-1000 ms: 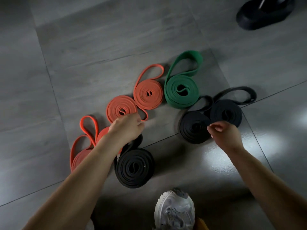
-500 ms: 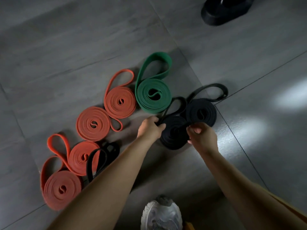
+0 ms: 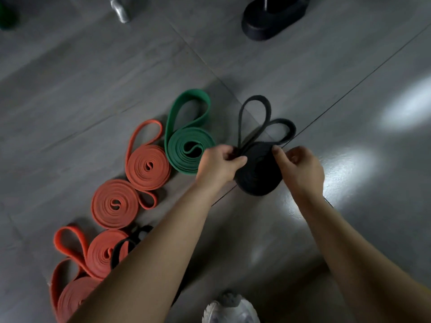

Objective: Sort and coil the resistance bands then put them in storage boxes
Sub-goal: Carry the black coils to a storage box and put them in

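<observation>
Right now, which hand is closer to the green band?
Left. The left hand is at the green band's edge, gripping the black bands; the right hand holds their far side.

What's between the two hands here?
In the head view, the black coiled bands lie between the left hand and right hand, gripped from both sides, with two loose loops standing out beyond them.

Grey tiled floor (image 3: pixel 93 78) carries a diagonal row of four orange coils (image 3: pixel 115 203), a green coil (image 3: pixel 189 148) just beside its far end, a black base (image 3: pixel 272 17) well beyond, and a white shoe (image 3: pixel 231 310) nearest.
</observation>
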{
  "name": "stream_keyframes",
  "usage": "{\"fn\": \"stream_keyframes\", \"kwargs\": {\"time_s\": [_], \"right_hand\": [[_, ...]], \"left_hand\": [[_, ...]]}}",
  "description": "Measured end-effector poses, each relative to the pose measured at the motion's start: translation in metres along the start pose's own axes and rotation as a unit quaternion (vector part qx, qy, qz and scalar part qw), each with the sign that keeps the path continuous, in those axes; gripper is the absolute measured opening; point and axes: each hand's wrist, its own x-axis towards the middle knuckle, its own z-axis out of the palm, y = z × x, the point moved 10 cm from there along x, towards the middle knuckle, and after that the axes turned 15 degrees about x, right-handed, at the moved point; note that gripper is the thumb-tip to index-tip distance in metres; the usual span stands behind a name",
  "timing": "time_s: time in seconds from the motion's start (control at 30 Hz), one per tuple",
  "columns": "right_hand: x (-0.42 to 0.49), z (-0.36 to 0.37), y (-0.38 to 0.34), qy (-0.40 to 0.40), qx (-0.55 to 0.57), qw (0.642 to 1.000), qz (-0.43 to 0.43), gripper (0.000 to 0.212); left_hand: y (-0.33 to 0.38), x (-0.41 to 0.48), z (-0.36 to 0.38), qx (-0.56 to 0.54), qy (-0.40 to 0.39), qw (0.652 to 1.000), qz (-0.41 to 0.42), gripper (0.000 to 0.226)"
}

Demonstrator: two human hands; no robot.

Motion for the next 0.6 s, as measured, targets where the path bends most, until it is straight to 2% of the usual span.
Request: {"fn": "stream_keyframes", "kwargs": {"time_s": [0.07, 0.13, 0.23, 0.33, 0.4, 0.53, 0.6], "right_hand": [[0.010, -0.005, 0.013, -0.002, -0.023, 0.999, 0.031, 0.039], [0.014, 0.000, 0.026, -0.026, -0.050, 0.997, 0.053, 0.037], [0.016, 0.004, 0.040, -0.032, -0.029, 0.996, 0.072, 0.039], [0.018, 0.012, 0.044, -0.052, -0.020, 0.994, 0.093, 0.038], [0.019, 0.020, 0.048, -0.081, 0.028, 0.987, 0.134, 0.032], [0.001, 0.031, 0.062, -0.116, 0.156, 0.945, 0.262, 0.030], [-0.014, 0.039, 0.067, -0.171, 0.212, 0.910, 0.312, 0.035]], "left_hand": [[0.011, 0.013, 0.019, 0.062, -0.016, 0.998, -0.016, 0.030], [0.014, 0.025, 0.033, 0.136, -0.012, 0.991, -0.016, 0.034], [0.017, 0.034, 0.035, 0.213, 0.018, 0.977, -0.002, 0.042], [0.010, 0.037, 0.031, 0.210, 0.024, 0.977, -0.012, 0.054], [0.003, 0.038, 0.033, 0.186, 0.005, 0.982, -0.029, 0.059], [0.009, 0.034, 0.043, 0.252, -0.034, 0.967, 0.002, 0.051], [0.005, 0.026, 0.039, 0.254, -0.036, 0.966, 0.006, 0.049]]}}
